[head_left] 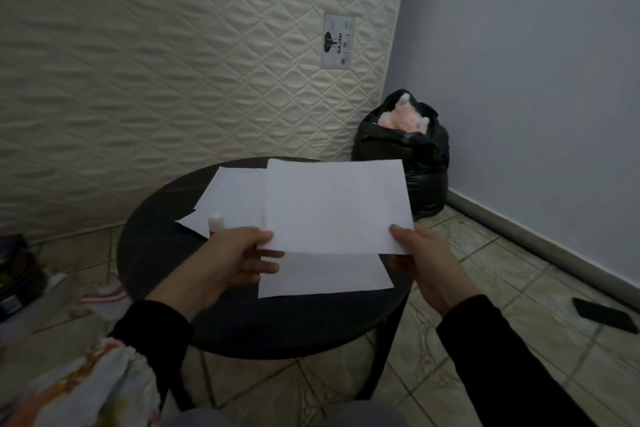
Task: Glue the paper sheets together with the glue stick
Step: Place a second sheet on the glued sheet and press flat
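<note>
I hold a white paper sheet (336, 204) above the round dark table (277, 322). My left hand (239, 258) pinches its near left corner and my right hand (417, 253) pinches its near right corner. Under it another sheet (325, 276) lies flat on the table near me. More white sheets (232, 201) lie on the table's far left part. The glue stick (216, 221), with a white cap, stands just beyond my left hand, partly hidden by it.
A quilted mattress (173, 62) leans upright behind the table. A black bag (405, 152) stands in the corner. A dark phone (604, 315) lies on the tiled floor at right. Clutter and cloth (100, 298) lie at left.
</note>
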